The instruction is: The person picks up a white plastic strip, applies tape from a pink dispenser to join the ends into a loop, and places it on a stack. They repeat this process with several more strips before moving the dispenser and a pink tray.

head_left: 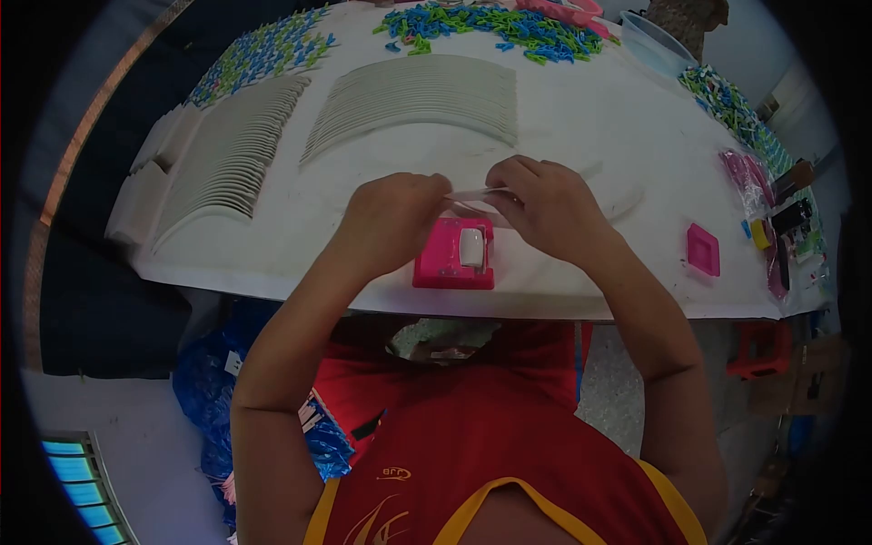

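Between my two hands, just above the table, is a thin whitish strip (470, 194), perhaps card or paper. My left hand (398, 216) is closed, pinching its left end. Gripping the other end, my right hand (550, 202) has its thumb and fingers pressed together. Right below the strip sits a small pink device (438, 261) with a white block on its right side, resembling a craft punch. It stands close to the table's near edge, and neither hand clearly touches it. Fingertip details are partly hidden.
Fanned rows of pale strips (413, 98) and another fanned stack (222, 150) lie on the white table (581, 282). Blue and green clips (490, 27) are heaped at the back. A pink square tray (702, 250) is at right, near plastic-wrapped items (749, 186).
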`<state>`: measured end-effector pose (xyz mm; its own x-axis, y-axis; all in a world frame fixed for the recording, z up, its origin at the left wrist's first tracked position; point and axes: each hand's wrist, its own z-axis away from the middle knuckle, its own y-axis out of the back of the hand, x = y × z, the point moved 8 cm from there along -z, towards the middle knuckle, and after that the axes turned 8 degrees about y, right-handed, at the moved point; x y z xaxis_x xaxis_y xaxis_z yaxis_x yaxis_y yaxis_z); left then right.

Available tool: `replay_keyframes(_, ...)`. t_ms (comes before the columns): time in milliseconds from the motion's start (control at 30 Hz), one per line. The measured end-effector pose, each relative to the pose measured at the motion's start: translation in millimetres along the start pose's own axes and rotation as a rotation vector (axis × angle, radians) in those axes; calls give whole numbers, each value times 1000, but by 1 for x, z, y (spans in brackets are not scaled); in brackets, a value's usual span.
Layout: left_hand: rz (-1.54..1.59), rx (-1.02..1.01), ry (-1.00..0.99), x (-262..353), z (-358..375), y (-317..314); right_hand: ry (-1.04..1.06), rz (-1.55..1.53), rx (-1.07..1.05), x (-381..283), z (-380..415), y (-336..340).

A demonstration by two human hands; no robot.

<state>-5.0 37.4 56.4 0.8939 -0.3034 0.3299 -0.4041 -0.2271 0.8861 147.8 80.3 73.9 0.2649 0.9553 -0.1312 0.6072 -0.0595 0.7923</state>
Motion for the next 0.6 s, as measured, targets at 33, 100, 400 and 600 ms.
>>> replay_keyframes(33, -33, -16, 47, -15, 9, 3, -24, -34, -16, 4, 4, 1)
replay_keyframes(100, -19, -26, 87, -42, 30, 8, -81, -58, -95, 20, 21, 2)
replay_keyframes(400, 90, -109, 153, -52, 46, -11, -50, -90, -153, 9, 28, -8)
replay_keyframes(600, 211, 31, -14, -4, 32, -28, -129, -324, -228, -2, 18, -33)
